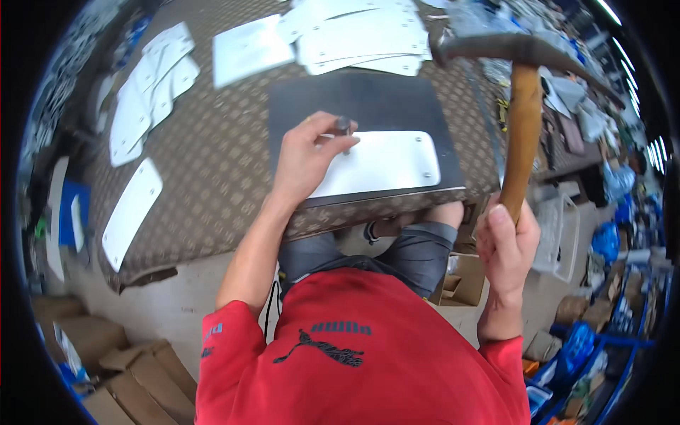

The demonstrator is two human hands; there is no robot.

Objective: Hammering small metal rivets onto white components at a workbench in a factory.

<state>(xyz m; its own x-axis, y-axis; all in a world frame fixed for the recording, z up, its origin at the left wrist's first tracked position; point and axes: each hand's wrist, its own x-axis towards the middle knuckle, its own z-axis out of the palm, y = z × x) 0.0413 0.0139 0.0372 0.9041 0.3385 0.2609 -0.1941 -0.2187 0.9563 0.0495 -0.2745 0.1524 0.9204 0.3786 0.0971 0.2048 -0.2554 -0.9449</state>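
Note:
A white rounded panel (386, 161) lies on a dark flat board (354, 92) at the table's near edge, with small round fittings near its right-hand corners. My left hand (309, 147) pinches a short dark metal punch (343, 127) upright, its lower end at the panel. The panel's left end is hidden behind that hand and forearm. On the right, my right hand (507, 237) is closed round the wooden handle of a hammer (524, 127). The hammer is raised, its dark metal head well above the table and apart from the punch.
Stacked white panels (361, 35) lie at the back of the patterned table (212, 177). More panels (145, 99) fan out at the left, with a single one (132, 212) nearer. Cardboard boxes (142, 375) stand at lower left. Shelves with bags (581, 347) fill the right side.

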